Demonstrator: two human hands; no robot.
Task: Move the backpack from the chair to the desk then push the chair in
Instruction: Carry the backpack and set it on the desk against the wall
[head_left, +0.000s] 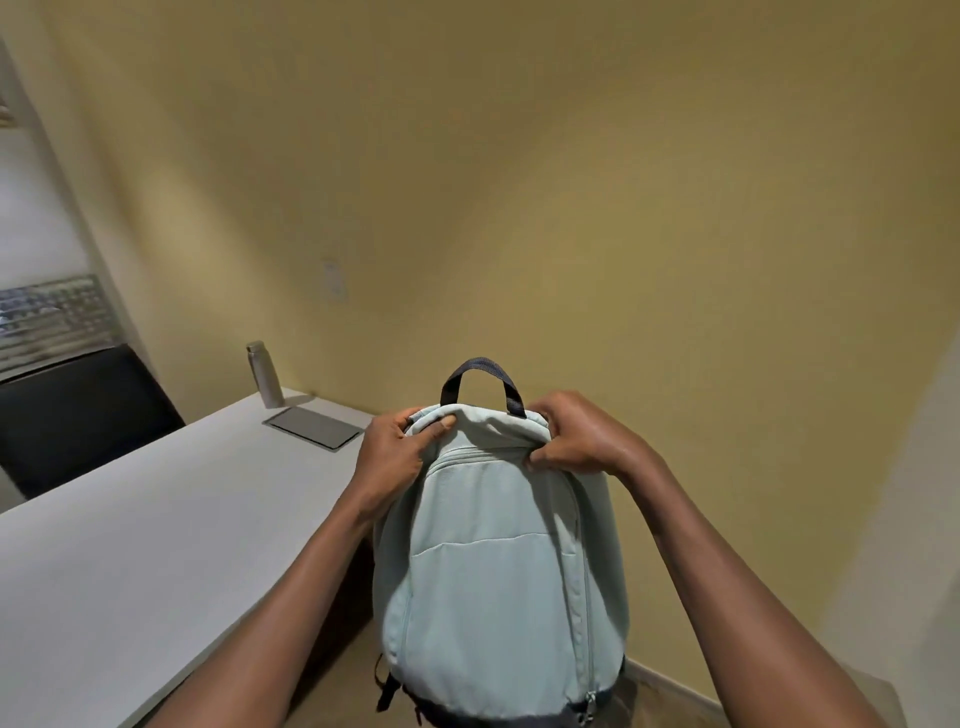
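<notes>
Backpack (493, 582) hangs upright in the air, just right of the desk (130, 545) edge, not on it yet. My left hand (392, 457) and right hand (582, 439) both pinch the fabric at its top corners; the dark handle (483, 382) is unused. Risk: pinched cloth slips and the bag drops or swings. Further back, a tablet (314, 427) and a bottle (264, 374) sit on the desk; a wide swing could knock the bottle over. Chair not visible.
</notes>
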